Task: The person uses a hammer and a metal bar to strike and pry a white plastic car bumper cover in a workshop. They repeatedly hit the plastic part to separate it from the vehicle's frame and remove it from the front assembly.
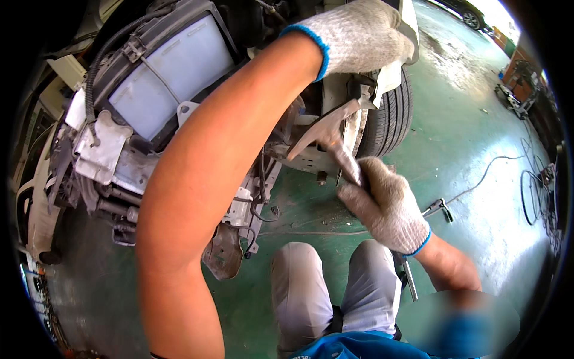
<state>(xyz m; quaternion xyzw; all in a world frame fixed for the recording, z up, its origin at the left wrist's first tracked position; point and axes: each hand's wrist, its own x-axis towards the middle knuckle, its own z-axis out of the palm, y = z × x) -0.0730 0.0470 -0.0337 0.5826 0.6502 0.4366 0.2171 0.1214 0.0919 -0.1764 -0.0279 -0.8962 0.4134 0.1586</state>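
My right hand point(387, 206), in a knitted white work glove with a blue cuff, is closed round the handle of a hammer point(326, 133). Its worn, rusty double-ended head points up and left, close to the exposed metal frame rail point(317, 160) of a car's stripped front end. Higher up, my left hand point(365, 36) wears a matching glove and is closed over the edge of a white body panel point(410, 27) above the front wheel. Part of its fingers is hidden behind the glove's back. My bare left forearm crosses in front of the car.
A tyre point(391, 113) stands right of the frame. Left of my arm are the radiator area point(173, 72), brackets and hoses. A metal bar tool point(439, 209) and a thin cable point(487, 170) lie on the green floor. A wheeled jack point(517, 93) sits far right.
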